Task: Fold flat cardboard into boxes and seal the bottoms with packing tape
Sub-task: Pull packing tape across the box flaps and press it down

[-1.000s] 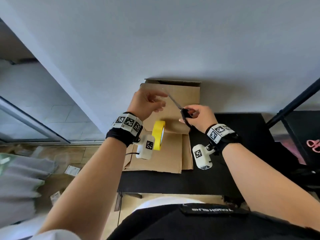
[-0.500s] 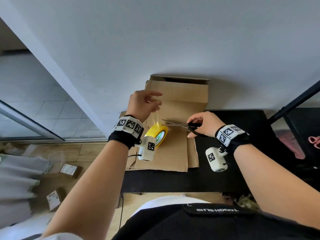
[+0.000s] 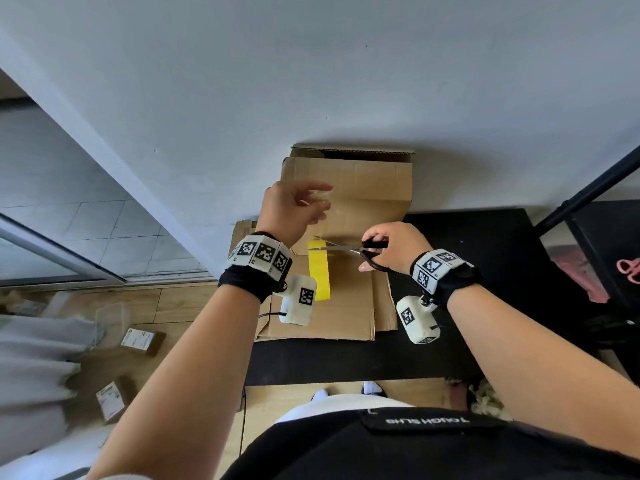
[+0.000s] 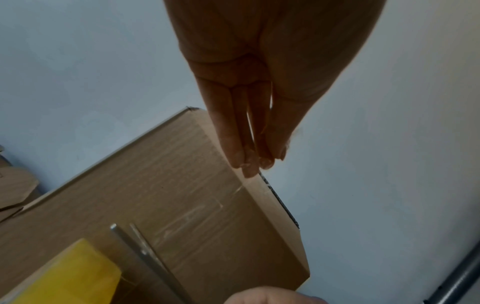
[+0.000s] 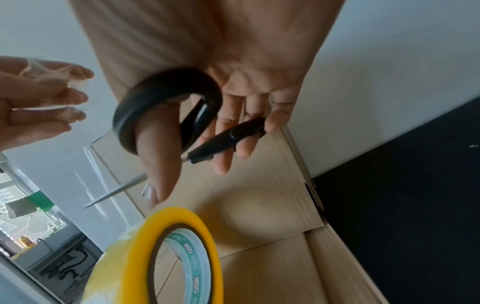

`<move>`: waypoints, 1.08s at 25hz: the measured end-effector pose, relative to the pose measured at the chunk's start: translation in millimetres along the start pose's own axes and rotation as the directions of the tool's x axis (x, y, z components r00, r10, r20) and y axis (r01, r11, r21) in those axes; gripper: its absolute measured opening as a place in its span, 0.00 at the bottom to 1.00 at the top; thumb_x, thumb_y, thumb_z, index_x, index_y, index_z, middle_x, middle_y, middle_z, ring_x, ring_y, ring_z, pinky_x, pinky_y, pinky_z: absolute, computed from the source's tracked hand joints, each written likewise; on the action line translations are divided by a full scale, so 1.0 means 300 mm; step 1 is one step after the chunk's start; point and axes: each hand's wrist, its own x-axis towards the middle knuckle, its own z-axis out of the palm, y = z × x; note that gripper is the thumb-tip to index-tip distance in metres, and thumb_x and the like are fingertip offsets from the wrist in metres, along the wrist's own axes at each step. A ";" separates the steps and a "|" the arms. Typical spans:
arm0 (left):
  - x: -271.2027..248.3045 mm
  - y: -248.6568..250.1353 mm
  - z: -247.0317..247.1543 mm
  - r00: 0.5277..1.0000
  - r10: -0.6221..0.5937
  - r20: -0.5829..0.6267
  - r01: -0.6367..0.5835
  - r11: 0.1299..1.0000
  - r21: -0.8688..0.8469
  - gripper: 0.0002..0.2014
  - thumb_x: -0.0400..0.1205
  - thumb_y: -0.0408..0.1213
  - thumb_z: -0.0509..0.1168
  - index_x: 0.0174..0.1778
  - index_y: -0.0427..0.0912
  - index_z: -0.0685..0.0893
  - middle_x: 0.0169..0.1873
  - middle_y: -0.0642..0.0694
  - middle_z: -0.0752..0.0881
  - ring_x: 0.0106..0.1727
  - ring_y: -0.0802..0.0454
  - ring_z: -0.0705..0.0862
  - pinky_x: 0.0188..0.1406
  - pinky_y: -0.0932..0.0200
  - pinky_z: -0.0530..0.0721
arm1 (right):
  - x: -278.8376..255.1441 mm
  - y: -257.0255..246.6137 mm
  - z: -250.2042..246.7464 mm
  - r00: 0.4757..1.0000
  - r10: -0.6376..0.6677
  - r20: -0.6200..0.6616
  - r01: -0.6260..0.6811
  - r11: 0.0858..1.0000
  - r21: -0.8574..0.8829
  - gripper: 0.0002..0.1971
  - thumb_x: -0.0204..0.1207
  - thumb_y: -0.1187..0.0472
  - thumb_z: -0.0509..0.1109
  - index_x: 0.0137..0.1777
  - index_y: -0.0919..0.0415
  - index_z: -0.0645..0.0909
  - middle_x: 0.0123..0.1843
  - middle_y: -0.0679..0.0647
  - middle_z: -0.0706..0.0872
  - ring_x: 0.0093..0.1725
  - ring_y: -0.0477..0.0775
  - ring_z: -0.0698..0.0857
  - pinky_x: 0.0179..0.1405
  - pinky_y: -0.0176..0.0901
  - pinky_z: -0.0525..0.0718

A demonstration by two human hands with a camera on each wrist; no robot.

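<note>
My left hand (image 3: 311, 202) is raised in front of an upright brown box (image 3: 367, 181) and pinches the end of a clear tape strip (image 4: 192, 214) between thumb and fingertips (image 4: 252, 162). The strip runs down to a yellow tape roll (image 3: 319, 271), seen edge-on over flat cardboard sheets (image 3: 346, 306). My right hand (image 3: 377, 251) grips black-handled scissors (image 3: 341, 249), thumb through one loop (image 5: 168, 115). The blades (image 4: 145, 253) point left, slightly apart, at the strip just above the roll (image 5: 135, 257). Whether the strip is cut cannot be told.
The cardboard lies on a black table (image 3: 346, 362) against a grey wall. A black metal pole (image 3: 588, 192) slants at the right, with pink scissors (image 3: 628, 268) beyond it. Small labelled boxes (image 3: 138, 339) lie on the wooden floor at the left.
The scissors swung down from pointing up and left to level, blades now at the strip. The yellow roll sank and turned edge-on. My left hand stayed raised with the tape end.
</note>
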 end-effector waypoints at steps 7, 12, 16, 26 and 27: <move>0.016 -0.007 0.015 0.999 -0.002 -0.037 0.002 1.000 -0.021 0.13 0.77 0.25 0.73 0.55 0.41 0.90 0.36 0.41 0.88 0.40 0.37 0.90 0.42 0.50 0.90 | 0.026 0.011 -0.012 0.999 -0.039 0.031 0.039 0.999 -0.010 0.24 0.52 0.45 0.89 0.48 0.42 0.87 0.42 0.39 0.88 0.47 0.43 0.87 0.53 0.39 0.85; 0.026 -0.010 0.021 0.999 -0.005 -0.051 0.004 1.000 -0.017 0.13 0.77 0.24 0.73 0.54 0.42 0.89 0.35 0.42 0.88 0.39 0.37 0.90 0.41 0.50 0.90 | 0.055 -0.026 -0.032 0.996 -0.087 0.011 0.087 0.996 -0.012 0.22 0.53 0.45 0.88 0.47 0.43 0.87 0.39 0.38 0.87 0.44 0.41 0.86 0.48 0.38 0.85; 0.030 -0.022 0.015 0.996 -0.005 -0.092 0.005 1.000 -0.008 0.13 0.77 0.25 0.73 0.55 0.43 0.90 0.37 0.42 0.90 0.39 0.42 0.91 0.41 0.52 0.91 | 0.065 -0.044 -0.050 0.992 -0.113 0.056 0.118 0.988 -0.098 0.21 0.56 0.44 0.87 0.49 0.44 0.87 0.40 0.38 0.87 0.43 0.40 0.85 0.50 0.42 0.86; 0.026 -0.031 0.018 0.990 -0.014 -0.141 0.011 1.000 -0.028 0.14 0.77 0.25 0.72 0.53 0.47 0.90 0.39 0.37 0.91 0.39 0.42 0.91 0.40 0.56 0.90 | 0.058 -0.021 -0.043 0.988 -0.118 0.101 0.130 0.984 -0.121 0.25 0.54 0.46 0.88 0.53 0.46 0.86 0.40 0.40 0.88 0.43 0.41 0.87 0.52 0.44 0.87; 0.029 -0.031 0.017 0.990 -0.012 -0.137 0.008 1.000 -0.027 0.14 0.77 0.25 0.73 0.53 0.47 0.89 0.39 0.37 0.91 0.39 0.42 0.91 0.40 0.56 0.90 | 0.056 -0.017 -0.038 0.988 -0.117 0.103 0.128 0.986 -0.110 0.26 0.54 0.46 0.88 0.53 0.46 0.86 0.41 0.40 0.88 0.43 0.41 0.87 0.52 0.44 0.87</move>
